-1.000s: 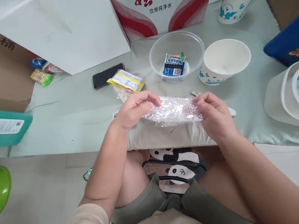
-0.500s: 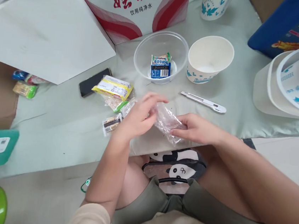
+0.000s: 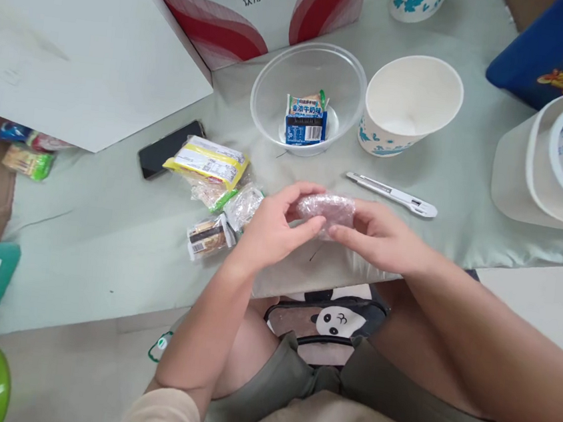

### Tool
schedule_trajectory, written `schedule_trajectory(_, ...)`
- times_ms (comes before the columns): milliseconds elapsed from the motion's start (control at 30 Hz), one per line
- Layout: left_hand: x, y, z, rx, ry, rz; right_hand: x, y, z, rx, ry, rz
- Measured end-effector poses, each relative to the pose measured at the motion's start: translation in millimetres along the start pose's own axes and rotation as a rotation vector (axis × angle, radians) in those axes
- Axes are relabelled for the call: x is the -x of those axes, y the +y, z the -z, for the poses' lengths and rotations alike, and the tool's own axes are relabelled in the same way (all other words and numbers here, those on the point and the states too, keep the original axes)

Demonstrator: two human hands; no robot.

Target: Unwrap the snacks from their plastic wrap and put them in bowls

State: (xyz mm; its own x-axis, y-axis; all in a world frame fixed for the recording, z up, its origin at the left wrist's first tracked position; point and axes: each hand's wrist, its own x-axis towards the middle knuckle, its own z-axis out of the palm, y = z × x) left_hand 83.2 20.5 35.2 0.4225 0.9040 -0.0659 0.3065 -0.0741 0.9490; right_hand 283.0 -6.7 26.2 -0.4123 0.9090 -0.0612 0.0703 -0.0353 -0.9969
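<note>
A crumpled clear plastic wrapper (image 3: 329,207) is held between my two hands near the table's front edge. My left hand (image 3: 285,221) grips its left end, thumb below and fingers behind. On the other end, my right hand (image 3: 377,234) pinches it with the thumb in front. Left of my left hand lie a yellow-and-white snack packet (image 3: 209,161), another crumpled clear wrapper (image 3: 244,207) and a small biscuit packet (image 3: 208,237). Beyond my right hand rests a white utility knife (image 3: 391,194). A clear plastic bowl (image 3: 266,112) holds a blue snack packet (image 3: 305,123).
A paper tub (image 3: 384,140) stands right of the bowl, with a paper cup (image 3: 417,2) behind. White containers (image 3: 522,169) and a blue jug (image 3: 534,56) are at the right. A black phone (image 3: 159,154) lies left; a large printed carton (image 3: 260,27) stands at the back.
The clear wrapper has been gathered from a spread, hanging shape into a compact bundle. My right hand has moved slightly up, and my left hand has closed on the wrapper. The view has shifted slightly.
</note>
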Motion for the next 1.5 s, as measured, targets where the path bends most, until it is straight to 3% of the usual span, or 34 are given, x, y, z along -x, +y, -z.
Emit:
schedule_trajectory(133, -3, 3, 0, 0.093, 0.155, 0.016, 5, 5, 1, 0.040, 0.344, 0.006)
schedule_trajectory(233, -1, 10, -2, 0.084, 0.061, 0.024, 9, 6, 2, -0.026, 0.300, 0.045)
schedule_trajectory(333, 1, 12, -10, 0.085, -0.026, 0.098, 12, 5, 3, -0.091, 0.262, -0.002)
schedule_trajectory(433, -3, 16, -14, 0.123, 0.107, 0.101, 12, 4, 6, -0.160, 0.461, -0.036)
schedule_trajectory(567, -34, 52, -3, -0.042, 0.345, -0.096, 13, -1, 14, -0.216, 0.713, -0.014)
schedule_trajectory(667, -82, 101, 2, -0.384, 0.223, -0.229, 17, -5, 21, -0.203, 0.722, 0.012)
schedule_trajectory(767, -137, 141, -13, -0.689, -0.025, -0.170, 22, -6, 25, -0.183, 0.695, 0.034)
schedule_trajectory(833, -170, 152, -31, -0.854, -0.129, -0.127, 25, -5, 28, -0.202, 0.682, 0.039)
schedule_trajectory(967, -211, 136, -66, -1.127, -0.252, -0.094, 30, -3, 32, -0.239, 0.673, 0.022)
schedule_trajectory(1100, -221, 116, -83, -1.321, -0.334, -0.082, 36, -5, 37, -0.250, 0.669, 0.017)
schedule_trajectory(1333, -220, 128, -81, -1.267, -0.408, 0.032, 39, -11, 41, -0.291, 0.645, 0.029)
schedule_trajectory(1500, -221, 111, -96, -1.201, -0.511, 0.194, 35, -14, 38, -0.247, 0.624, 0.019)
